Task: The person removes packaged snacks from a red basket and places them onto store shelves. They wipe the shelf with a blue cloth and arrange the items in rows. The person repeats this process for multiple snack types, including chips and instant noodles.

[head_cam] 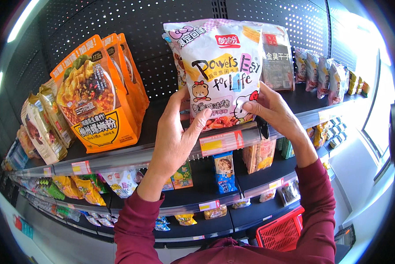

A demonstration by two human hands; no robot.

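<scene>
A white snack bag [223,56] with cartoon characters stands upright at the front edge of the top shelf, between my two hands. My left hand [176,132] grips its lower left side, thumb across the front. On the lower right side, my right hand [275,107] holds it with the thumb on the front. Part of another bag [175,62] shows behind its left edge. To the right, a clear-and-white packet [276,62] leans behind it. A shelf label [221,143] is fixed to the rail just below the bag.
Orange noodle bags [95,99] and gold packets [45,125] stand left on the top shelf [118,155]; small snack bags [322,76] stand right. Lower shelves hold a blue cookie box [224,175] and other snacks. A red plastic basket [279,229] is below, near my right arm.
</scene>
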